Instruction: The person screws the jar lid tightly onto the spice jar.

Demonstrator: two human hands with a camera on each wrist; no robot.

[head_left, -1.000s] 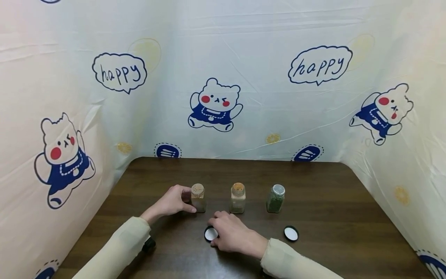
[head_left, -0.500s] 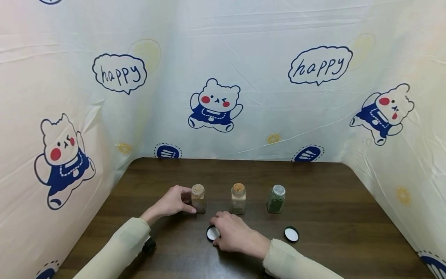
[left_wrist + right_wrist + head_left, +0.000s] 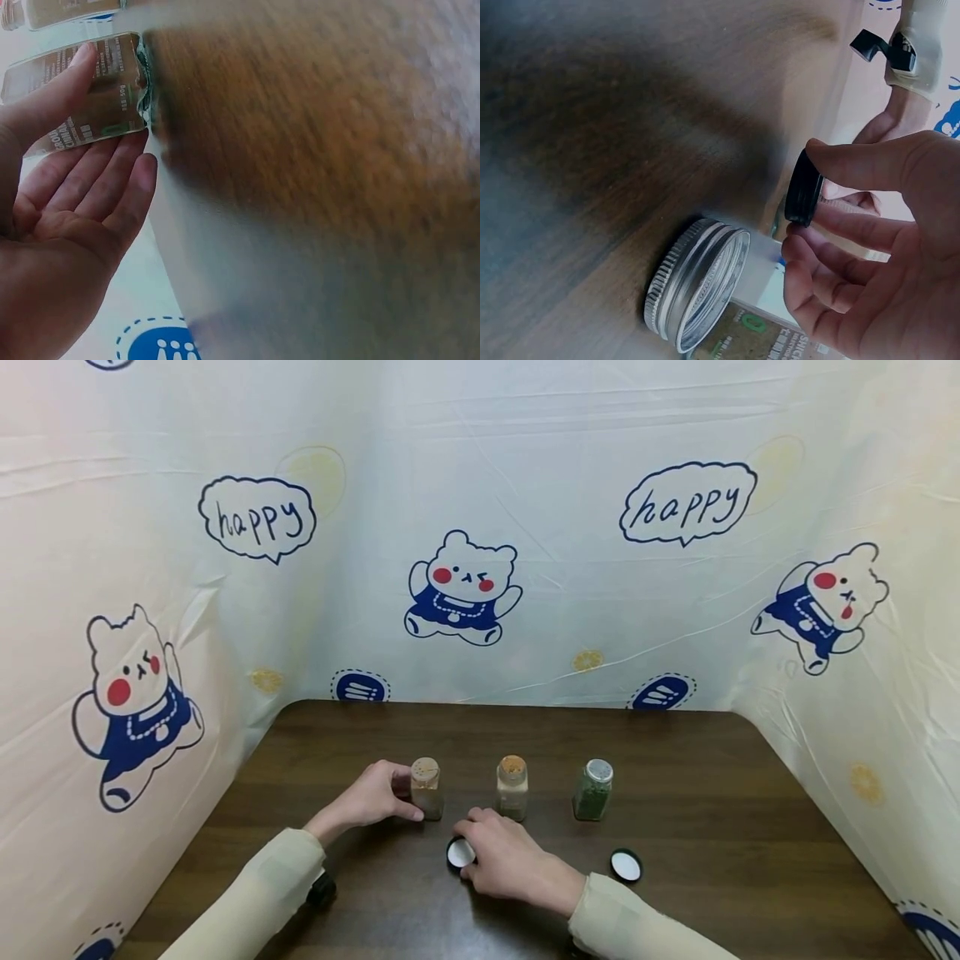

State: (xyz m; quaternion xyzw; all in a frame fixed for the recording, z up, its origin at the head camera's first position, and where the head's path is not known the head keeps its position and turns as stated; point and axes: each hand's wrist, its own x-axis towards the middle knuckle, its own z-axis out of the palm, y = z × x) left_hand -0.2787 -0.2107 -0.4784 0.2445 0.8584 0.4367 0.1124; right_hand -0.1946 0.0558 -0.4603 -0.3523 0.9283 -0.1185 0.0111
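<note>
There are three jars [image 3: 427, 797] [image 3: 513, 795] [image 3: 593, 797]; three lids [image 3: 460, 853] [image 3: 626, 866] [image 3: 667, 292]; two hands [image 3: 371, 795] [image 3: 510, 860]

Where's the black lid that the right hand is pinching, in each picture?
Head: the black lid is below the middle, in the right hand.
Left wrist: not in it.
Right wrist: the lid is right of the middle.
Shared landmark: the left hand, seen in all three.

Fine print [image 3: 114, 58] on the held jar [image 3: 109, 96] blurs — unreadable
</note>
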